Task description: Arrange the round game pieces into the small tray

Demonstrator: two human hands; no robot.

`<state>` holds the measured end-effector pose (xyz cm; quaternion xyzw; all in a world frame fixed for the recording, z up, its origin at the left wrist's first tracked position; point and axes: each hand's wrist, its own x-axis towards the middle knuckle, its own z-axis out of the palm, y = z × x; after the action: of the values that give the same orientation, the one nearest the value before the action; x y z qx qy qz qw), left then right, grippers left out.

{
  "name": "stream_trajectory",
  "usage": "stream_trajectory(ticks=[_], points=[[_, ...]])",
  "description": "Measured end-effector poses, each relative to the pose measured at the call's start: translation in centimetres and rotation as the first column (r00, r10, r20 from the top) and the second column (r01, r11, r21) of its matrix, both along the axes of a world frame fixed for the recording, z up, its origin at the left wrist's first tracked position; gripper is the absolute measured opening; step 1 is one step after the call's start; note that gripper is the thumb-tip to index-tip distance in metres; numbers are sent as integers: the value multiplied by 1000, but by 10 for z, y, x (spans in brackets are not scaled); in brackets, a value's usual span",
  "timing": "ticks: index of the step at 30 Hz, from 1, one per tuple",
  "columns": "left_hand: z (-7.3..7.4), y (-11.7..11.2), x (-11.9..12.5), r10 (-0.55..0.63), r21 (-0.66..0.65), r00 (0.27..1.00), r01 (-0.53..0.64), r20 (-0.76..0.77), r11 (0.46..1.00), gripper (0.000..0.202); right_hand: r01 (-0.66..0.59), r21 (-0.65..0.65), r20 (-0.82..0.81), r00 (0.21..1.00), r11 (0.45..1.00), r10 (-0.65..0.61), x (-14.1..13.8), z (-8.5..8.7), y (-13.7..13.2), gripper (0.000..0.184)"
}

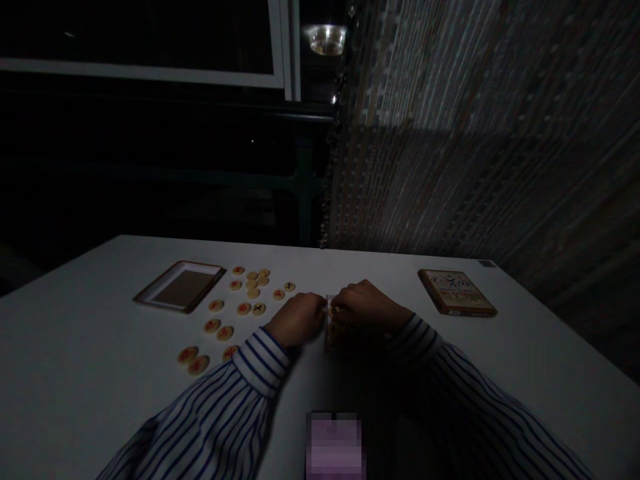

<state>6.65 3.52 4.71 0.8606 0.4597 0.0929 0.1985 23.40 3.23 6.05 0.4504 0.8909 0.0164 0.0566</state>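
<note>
In the middle of the table a clear plastic box holds round xiangqi pieces, mostly dark in shadow. My left hand is closed at the box's left edge, with its fingertips partly hidden. My right hand bends over the box from the right, fingers curled together; a xiangqi piece shows right at the fingertips. Several loose xiangqi pieces lie left of my left hand, many marked in red. Two show black marks, one of them a xiangqi piece close to my left hand.
An open, shallow box part with a brown inside lies at the far left. A flat box with a printed cover rests at the right. The white table ends before a dark window and a string curtain.
</note>
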Motion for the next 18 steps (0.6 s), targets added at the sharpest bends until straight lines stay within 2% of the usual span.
stream_trajectory(ticks=[6, 18], points=[[-3, 1, 0, -7, 24, 1000, 7, -1, 1000, 25, -15, -5, -16, 1000, 1000, 15, 1, -3, 2, 25], [3, -2, 2, 39, -23, 999, -39, -38, 999, 22, -31, -7, -11, 999, 999, 31, 3, -2, 1, 27]])
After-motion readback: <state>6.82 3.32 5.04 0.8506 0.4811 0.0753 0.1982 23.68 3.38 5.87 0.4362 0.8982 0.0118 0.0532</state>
